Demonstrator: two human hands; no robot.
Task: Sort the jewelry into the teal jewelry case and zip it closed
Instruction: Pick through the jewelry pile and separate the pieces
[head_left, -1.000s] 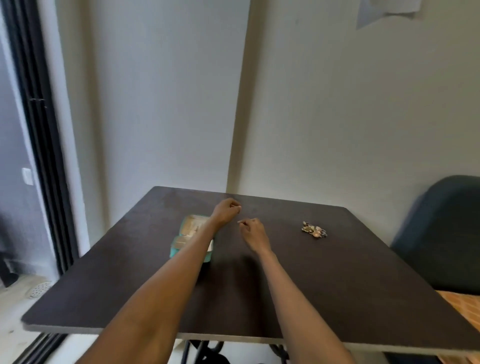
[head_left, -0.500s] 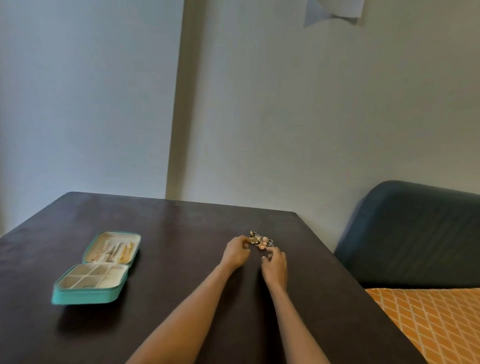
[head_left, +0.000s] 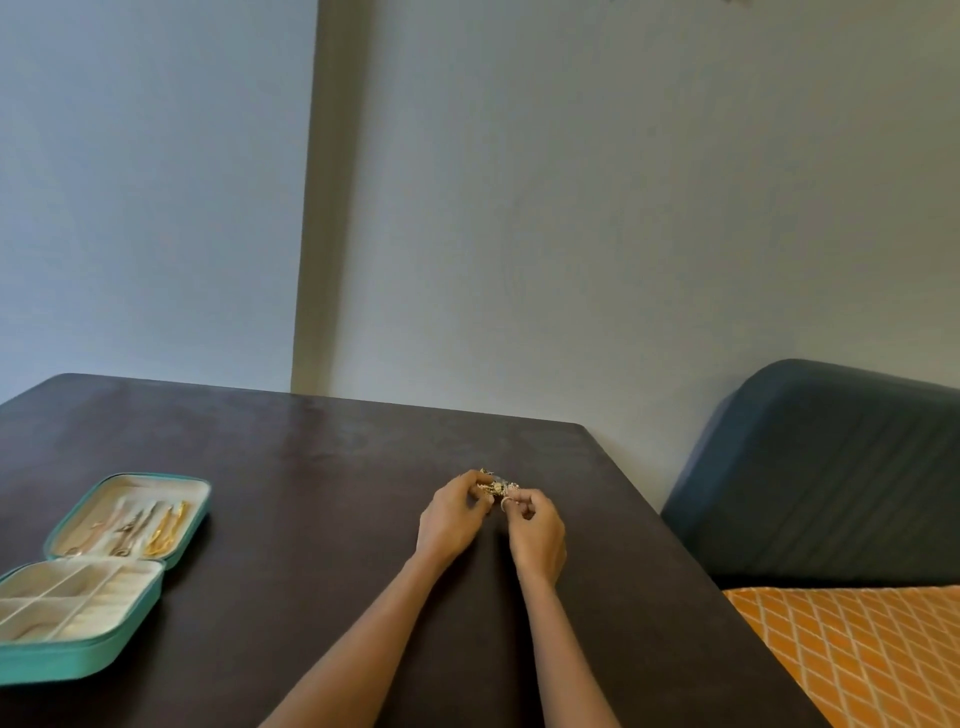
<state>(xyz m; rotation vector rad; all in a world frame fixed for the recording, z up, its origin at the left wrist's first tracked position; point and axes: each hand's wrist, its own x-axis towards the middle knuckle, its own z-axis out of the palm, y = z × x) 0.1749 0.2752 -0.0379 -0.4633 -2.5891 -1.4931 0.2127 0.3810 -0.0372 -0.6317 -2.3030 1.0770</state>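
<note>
A: Item one, at nine o'clock on the dark brown wooden table (head_left: 322, 519)?

B: Open teal zip-round fabric jewelry case (head_left: 98, 639), cream lining. Far half: several gold and rose-toned long pieces lying side by side. Near half: divided compartments; contents too small to tell, they look mostly bare.

A: Item two, centre?

B: Small tangled cluster of gold-toned jewelry (head_left: 493, 487), at twelve o'clock from both hands, well apart from the case. Left hand (head_left: 451, 519): fingers curled, pinching the cluster's left edge. Right hand (head_left: 535, 525): fingers curled, pinching what looks like a small ring at the cluster's right edge.

A: Handling?

B: Judged light, limp and prone to snagging; thin chains could kink. Best taken one piece at a time, by a clasp or solid part, teased free rather than pulled.

A: At three o'clock?

B: Dark blue upholstered chair back (head_left: 831, 467); orange diamond-patterned fabric (head_left: 857, 649) below.
</note>
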